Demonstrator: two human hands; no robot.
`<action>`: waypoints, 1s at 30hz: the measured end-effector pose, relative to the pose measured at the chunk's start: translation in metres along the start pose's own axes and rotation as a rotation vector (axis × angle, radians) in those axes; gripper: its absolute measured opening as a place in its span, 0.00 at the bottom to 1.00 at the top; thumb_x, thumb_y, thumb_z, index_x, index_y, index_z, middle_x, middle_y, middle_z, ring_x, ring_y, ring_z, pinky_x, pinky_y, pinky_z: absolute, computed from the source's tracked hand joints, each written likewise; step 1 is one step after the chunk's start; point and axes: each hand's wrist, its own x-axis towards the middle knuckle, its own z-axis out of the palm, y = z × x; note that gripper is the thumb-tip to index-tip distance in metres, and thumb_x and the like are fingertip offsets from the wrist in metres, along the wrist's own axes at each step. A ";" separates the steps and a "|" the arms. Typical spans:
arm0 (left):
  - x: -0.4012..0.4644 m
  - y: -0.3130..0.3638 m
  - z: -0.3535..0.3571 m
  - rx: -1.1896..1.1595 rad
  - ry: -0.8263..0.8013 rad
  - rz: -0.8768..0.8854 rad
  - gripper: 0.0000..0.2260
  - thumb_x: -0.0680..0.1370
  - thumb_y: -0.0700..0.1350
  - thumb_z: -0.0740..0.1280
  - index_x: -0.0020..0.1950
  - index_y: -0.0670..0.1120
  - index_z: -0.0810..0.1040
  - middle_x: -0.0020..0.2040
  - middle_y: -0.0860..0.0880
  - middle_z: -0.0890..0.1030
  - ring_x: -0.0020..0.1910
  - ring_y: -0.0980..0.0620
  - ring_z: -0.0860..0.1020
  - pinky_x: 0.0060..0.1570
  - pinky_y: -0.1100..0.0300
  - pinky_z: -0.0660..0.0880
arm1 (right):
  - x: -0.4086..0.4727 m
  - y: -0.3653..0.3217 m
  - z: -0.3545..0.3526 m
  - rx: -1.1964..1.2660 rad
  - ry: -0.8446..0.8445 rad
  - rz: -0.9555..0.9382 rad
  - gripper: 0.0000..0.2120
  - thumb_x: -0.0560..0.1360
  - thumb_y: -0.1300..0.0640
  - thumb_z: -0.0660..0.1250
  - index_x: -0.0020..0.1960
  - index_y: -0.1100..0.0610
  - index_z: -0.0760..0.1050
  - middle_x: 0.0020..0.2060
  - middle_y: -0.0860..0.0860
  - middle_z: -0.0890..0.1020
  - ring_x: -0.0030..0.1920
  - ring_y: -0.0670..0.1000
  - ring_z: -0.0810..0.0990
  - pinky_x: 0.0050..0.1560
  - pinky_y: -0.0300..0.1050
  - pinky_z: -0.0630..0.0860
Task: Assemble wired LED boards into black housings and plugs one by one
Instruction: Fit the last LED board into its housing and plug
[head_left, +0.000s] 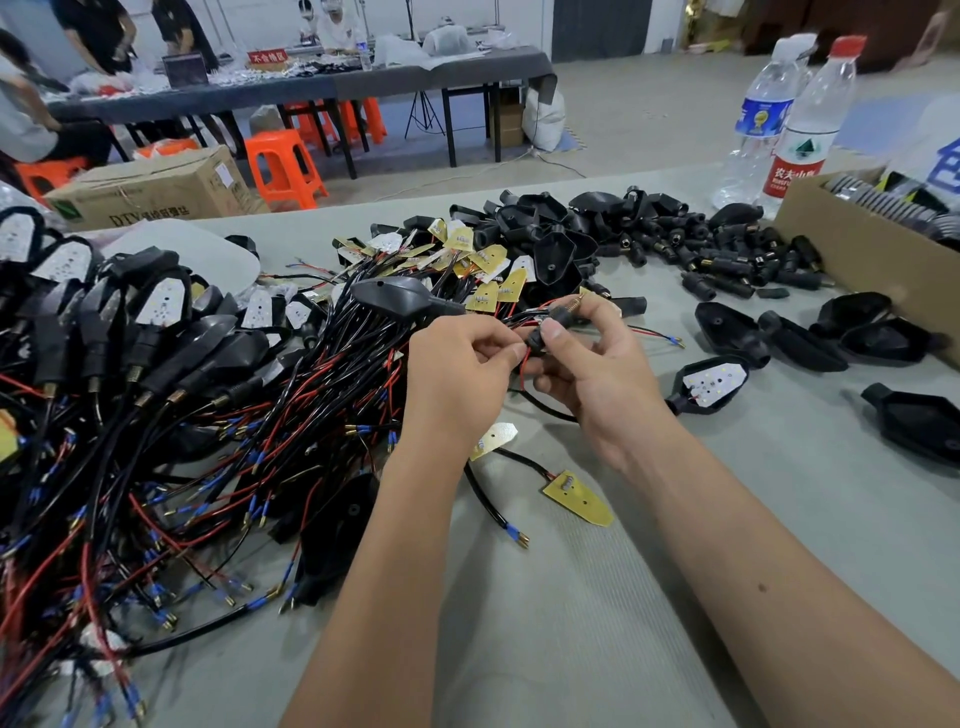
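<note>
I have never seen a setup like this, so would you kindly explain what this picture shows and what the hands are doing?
There is no machine here: a camera worn on a person's head looks down at their two bare hands. The left hand pinches thin red and black wires. The right hand grips a small black plug with a brass spring tip. On the grey table lie a big tangle of wired black lamp units, a pile of yellow LED boards, empty black plastic housings and loose black plugs. Two clear water bottles stand behind.
</note>
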 end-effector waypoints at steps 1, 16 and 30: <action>0.000 0.001 0.000 -0.012 -0.006 -0.014 0.05 0.77 0.37 0.73 0.43 0.44 0.87 0.33 0.51 0.83 0.30 0.62 0.75 0.34 0.70 0.70 | 0.000 0.000 0.000 0.005 0.004 0.000 0.05 0.82 0.63 0.66 0.55 0.54 0.75 0.45 0.58 0.87 0.34 0.52 0.82 0.35 0.41 0.79; -0.003 0.005 0.006 -0.637 0.062 -0.392 0.06 0.77 0.33 0.73 0.42 0.41 0.84 0.36 0.44 0.84 0.35 0.51 0.83 0.40 0.62 0.81 | 0.001 -0.006 -0.003 0.122 0.115 -0.041 0.09 0.82 0.63 0.67 0.61 0.56 0.73 0.49 0.58 0.87 0.37 0.52 0.83 0.34 0.40 0.77; 0.001 0.002 0.006 -0.001 -0.039 -0.048 0.05 0.75 0.36 0.75 0.40 0.45 0.84 0.32 0.45 0.79 0.28 0.58 0.70 0.34 0.62 0.72 | 0.000 -0.005 -0.006 0.004 0.060 -0.016 0.07 0.80 0.61 0.70 0.57 0.54 0.78 0.47 0.57 0.87 0.38 0.52 0.82 0.40 0.44 0.80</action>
